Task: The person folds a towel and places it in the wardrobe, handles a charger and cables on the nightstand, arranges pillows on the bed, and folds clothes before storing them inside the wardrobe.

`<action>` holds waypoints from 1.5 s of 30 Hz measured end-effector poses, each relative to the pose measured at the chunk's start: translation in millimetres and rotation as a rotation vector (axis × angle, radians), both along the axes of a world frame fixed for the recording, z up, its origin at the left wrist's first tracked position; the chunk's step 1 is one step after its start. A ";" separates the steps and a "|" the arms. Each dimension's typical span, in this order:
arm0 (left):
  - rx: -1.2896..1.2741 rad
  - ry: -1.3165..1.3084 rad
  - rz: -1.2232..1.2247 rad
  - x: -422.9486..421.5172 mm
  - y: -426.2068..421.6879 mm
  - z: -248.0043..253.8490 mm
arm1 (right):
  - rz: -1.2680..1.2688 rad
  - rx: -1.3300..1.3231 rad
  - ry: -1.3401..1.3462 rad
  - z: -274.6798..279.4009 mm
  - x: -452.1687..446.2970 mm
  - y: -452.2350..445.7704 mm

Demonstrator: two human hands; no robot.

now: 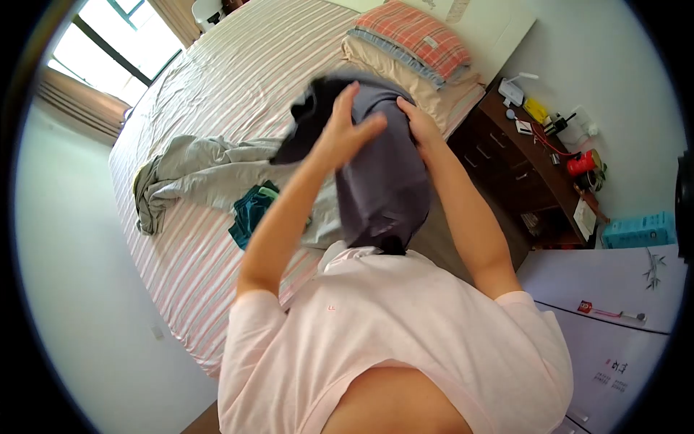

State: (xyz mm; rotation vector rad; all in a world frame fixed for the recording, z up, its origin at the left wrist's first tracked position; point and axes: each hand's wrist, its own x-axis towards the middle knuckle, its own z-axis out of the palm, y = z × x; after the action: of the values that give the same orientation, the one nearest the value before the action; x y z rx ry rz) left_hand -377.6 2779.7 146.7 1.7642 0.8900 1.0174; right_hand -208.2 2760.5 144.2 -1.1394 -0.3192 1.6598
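A dark grey garment (pixel 379 177) with a black part hangs in front of my body, its lower end near the hem of my pink shirt. My right hand (pixel 421 129) grips its upper right edge, thumb on the near side and fingers mostly hidden by the cloth. My left hand (pixel 348 137) is over the garment's upper left, slightly blurred, thumb and fingers spread apart. The black part (pixel 318 108) sticks out to the left beyond that hand. On the bed, left of my forearm, lie a teal garment (pixel 251 211) and a crumpled light grey cloth (pixel 195 170).
The bed (pixel 253 65) has a striped sheet. A plaid pillow (pixel 416 36) lies at its head. To the right stand a dark wooden cabinet (pixel 499 148) with small items on top and a white fridge-like unit (pixel 607 289) carrying a blue box (pixel 636 230).
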 end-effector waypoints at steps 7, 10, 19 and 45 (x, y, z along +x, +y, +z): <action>0.414 0.277 0.118 -10.0 -65.1 -10.5 | 0.206 0.116 0.161 -36.5 -14.8 27.6; 0.468 0.321 0.229 -17.6 -51.5 -24.7 | 0.221 0.093 0.125 -23.5 -24.5 29.2; -0.303 -0.200 0.179 -24.3 6.0 35.4 | 0.560 0.280 -0.589 22.4 8.1 38.0; -0.599 -0.341 0.046 -20.1 8.0 15.5 | 0.339 0.842 -0.925 34.6 -2.6 3.4</action>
State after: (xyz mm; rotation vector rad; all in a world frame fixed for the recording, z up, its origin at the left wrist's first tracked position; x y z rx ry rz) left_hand -397.7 2787.7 162.2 1.0399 0.8996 0.9207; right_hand -210.8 2763.9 178.8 -1.1238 -1.6893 0.9406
